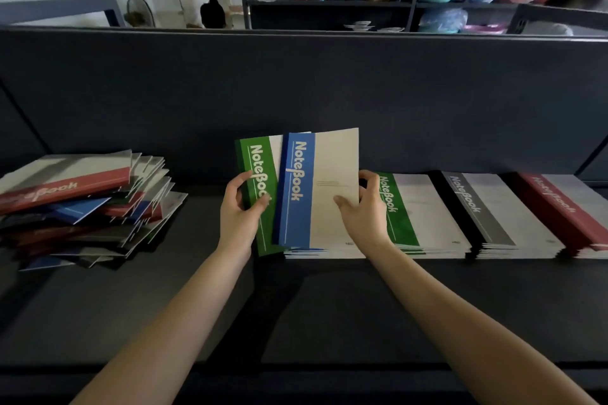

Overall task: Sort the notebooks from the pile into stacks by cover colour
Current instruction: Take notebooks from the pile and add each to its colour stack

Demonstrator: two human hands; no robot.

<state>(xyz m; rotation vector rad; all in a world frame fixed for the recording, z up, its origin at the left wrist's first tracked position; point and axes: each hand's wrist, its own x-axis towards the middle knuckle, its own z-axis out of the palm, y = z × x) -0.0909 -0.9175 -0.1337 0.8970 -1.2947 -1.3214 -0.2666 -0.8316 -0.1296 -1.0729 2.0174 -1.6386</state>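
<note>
Head view: mid-sort. Gripping green notebook (258, 171) in left hand (240, 207), pinching blue notebook (332, 171) at right edge in right hand (362, 207); both raised, overlapping, above seemingly blue stack (316, 252) at centre. Next, likely: lay blue squarely on that stack, then carry green right to green stack (418, 207), just beside. Further right: grey stack (493, 210), red stack (559, 207), packed side by side. Ragged unsorted pile (82, 200) at left. Bare table (329, 306) near; back panel (296, 82) close behind.
</note>
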